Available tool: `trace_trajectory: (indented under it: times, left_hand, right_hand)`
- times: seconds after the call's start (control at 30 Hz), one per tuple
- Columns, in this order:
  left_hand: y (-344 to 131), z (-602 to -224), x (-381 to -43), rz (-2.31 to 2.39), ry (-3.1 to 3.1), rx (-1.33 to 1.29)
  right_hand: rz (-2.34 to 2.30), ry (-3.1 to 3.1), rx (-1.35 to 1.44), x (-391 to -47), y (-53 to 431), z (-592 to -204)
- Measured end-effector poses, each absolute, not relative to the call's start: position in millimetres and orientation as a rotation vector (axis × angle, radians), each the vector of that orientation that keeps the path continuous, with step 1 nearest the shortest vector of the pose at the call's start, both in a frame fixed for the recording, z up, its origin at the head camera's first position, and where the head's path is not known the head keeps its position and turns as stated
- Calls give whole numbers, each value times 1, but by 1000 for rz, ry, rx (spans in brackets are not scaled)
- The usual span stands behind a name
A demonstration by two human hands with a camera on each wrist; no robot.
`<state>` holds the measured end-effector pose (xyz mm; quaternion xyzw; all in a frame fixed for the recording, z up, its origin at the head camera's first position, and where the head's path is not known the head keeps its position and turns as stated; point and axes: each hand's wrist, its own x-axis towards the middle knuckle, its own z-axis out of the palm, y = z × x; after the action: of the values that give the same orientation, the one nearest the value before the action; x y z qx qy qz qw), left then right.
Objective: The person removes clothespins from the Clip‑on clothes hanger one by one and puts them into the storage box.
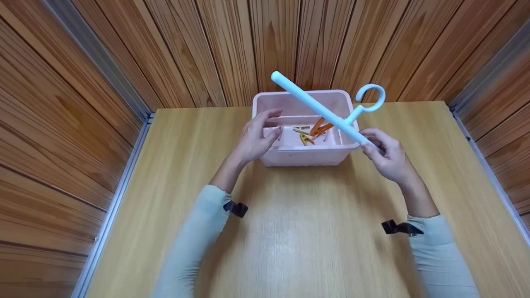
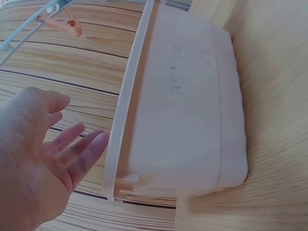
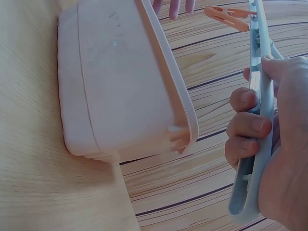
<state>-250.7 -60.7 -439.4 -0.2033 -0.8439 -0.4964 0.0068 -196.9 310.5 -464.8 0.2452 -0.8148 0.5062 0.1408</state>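
My right hand (image 1: 385, 153) grips one end of a light blue clothes hanger (image 1: 308, 101), with the fingers curled round its bar in the right wrist view. The bar slants over a pink plastic bin (image 1: 306, 158), its hook (image 1: 379, 101) pointing away to the right. An orange clothespin (image 3: 226, 18) hangs from the bar's underside. Inside the bin lie a yellow clothespin (image 1: 306, 140) and a beige clothespin (image 1: 301, 130). My left hand (image 1: 258, 138) hovers at the bin's left rim, fingers loosely bent and holding nothing.
The bin stands near the back edge of a wooden table (image 1: 298, 231). Wood-plank walls (image 1: 232, 49) rise behind and on both sides, with metal rails (image 1: 120, 178) along the table's sides. Each wrist bears a small black camera (image 1: 236, 209).
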Motion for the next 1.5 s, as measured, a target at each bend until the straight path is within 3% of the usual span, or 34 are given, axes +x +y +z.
trace_trajectory:
  times: [0.57,1.5]
  left_hand:
    - [-39,-445,-227,-1629,-2563,-847]
    - [-5,-443,-211,-1756,-2507,-883]
  right_hand:
    - [1500,-2362,726,-198,295,-464]
    - [1515,-2374,780,-198,277,-470]
